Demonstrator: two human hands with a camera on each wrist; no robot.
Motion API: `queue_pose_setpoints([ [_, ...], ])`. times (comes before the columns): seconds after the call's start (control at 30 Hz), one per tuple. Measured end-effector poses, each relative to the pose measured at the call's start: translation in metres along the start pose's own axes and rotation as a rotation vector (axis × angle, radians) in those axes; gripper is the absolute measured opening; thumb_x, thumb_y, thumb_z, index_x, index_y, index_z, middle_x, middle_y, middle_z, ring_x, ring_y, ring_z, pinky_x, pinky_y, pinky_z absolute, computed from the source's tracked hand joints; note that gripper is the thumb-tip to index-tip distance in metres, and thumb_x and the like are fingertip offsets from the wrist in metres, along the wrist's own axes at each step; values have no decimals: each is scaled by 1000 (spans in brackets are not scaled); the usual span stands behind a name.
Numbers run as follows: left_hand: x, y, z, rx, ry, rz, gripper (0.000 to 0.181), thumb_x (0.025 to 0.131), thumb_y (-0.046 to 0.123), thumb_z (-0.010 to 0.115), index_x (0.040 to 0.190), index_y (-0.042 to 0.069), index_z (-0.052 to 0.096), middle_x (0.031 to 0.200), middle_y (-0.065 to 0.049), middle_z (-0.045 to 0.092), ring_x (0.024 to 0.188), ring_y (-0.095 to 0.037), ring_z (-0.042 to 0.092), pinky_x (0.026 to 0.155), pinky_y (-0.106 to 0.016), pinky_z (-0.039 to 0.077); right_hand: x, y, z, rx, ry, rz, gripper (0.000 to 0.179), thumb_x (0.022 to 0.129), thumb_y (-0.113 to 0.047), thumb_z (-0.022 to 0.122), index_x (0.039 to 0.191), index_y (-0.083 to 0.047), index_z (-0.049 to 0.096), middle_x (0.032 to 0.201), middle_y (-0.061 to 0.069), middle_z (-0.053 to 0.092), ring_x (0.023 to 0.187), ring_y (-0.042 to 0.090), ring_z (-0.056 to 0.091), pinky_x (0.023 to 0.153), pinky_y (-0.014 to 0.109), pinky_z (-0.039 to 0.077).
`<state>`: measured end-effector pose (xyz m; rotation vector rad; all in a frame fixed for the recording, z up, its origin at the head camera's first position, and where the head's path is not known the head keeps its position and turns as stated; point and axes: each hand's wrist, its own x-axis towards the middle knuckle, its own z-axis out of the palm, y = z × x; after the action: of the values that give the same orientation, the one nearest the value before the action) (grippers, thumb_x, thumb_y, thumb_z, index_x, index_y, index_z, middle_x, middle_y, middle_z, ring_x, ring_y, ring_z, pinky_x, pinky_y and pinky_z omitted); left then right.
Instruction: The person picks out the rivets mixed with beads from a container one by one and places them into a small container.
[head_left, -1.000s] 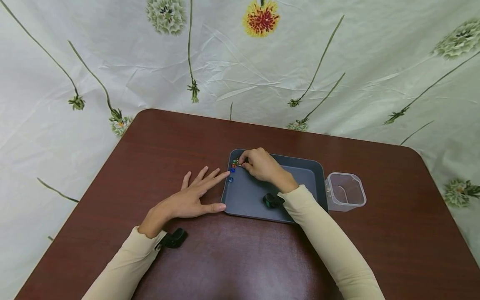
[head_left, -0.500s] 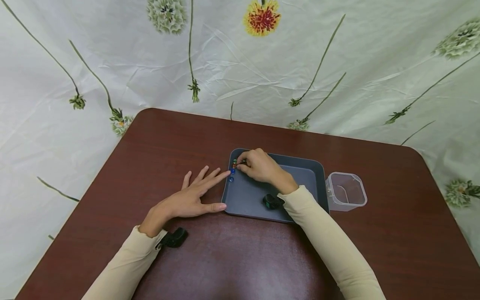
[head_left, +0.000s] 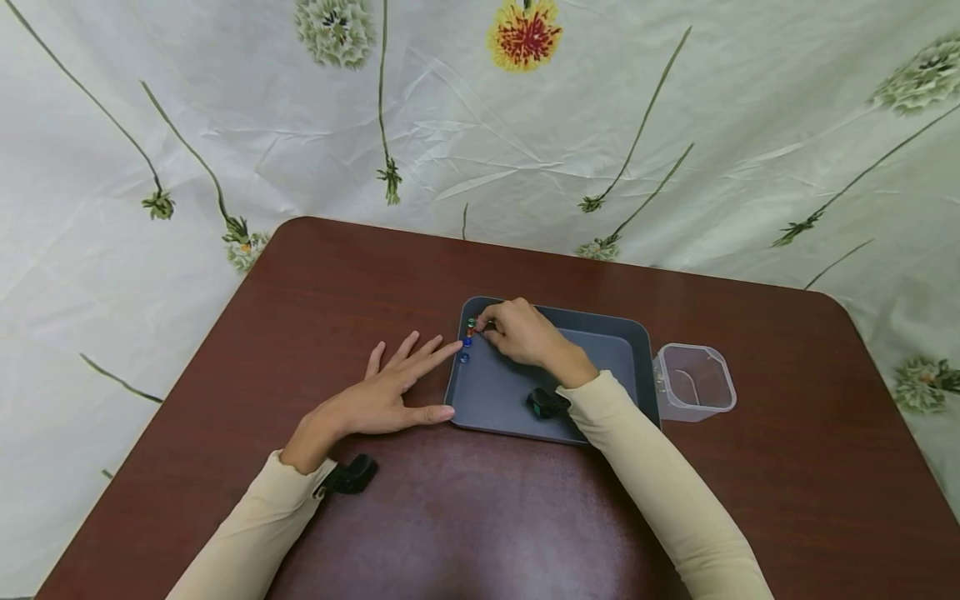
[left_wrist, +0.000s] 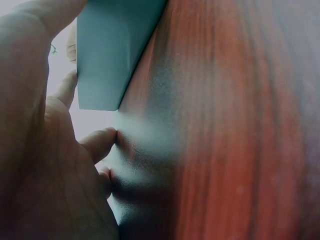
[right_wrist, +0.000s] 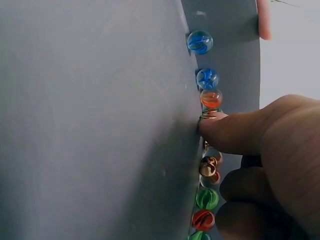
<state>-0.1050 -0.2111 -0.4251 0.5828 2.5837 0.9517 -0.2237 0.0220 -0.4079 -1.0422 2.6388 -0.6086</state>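
A row of glass marbles [right_wrist: 207, 79], in blue, orange, green and red, lies along the left wall of the grey tray [head_left: 495, 400]. My right hand [head_left: 525, 333] reaches over the tray to the row's far end, fingers curled. Seen from the right wrist, its thumb [right_wrist: 235, 131] pinches at a marble just past the orange marble [right_wrist: 211, 98]; the thumb mostly hides it. Beyond the thumb sit coppery and green marbles [right_wrist: 207, 199]. My left hand [head_left: 382, 396] is spread flat at the tray's left side, index fingertip and thumb at its rim.
Right beside the tray's right edge stands a clear plastic box [head_left: 693, 383]. The dark red wooden table [head_left: 465, 517] extends around both, with a flower-print cloth [head_left: 480, 117] hanging behind its far edge.
My right fingertips have shifted slightly among the marbles at the far end, and the gold-coloured bit beside them no longer shows. The left hand stays put.
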Motion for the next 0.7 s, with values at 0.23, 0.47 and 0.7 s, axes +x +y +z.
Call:
queue_pose_setpoints([
  [0.23, 0, 1, 0, 2, 2, 2, 86, 92, 61, 63, 160, 45, 12, 169, -3, 10, 156, -33, -10, 113, -67, -17, -1, 5, 2, 19, -9, -24, 22, 99, -18, 66, 117, -7, 73, 50, -1, 47, 41, 8, 34, 47, 22, 29],
  [0.47, 0, 2, 0, -2, 1, -4, 87, 91, 61, 63, 161, 41, 15, 169, -4, 9, 156, -33, -10, 113, -67, -18, 0, 7, 3, 15, 5, -28, 21, 99, -19, 66, 115, -7, 74, 54, 0, 52, 44, 9, 38, 49, 22, 30],
  [0.7, 0, 1, 0, -12, 8, -2, 86, 91, 61, 64, 159, 46, 14, 169, -3, 10, 156, -32, -10, 113, -68, -17, -2, 6, 2, 9, 18, -14, 21, 100, -16, 63, 115, -7, 73, 63, 1, 58, 49, 10, 46, 52, 23, 35],
])
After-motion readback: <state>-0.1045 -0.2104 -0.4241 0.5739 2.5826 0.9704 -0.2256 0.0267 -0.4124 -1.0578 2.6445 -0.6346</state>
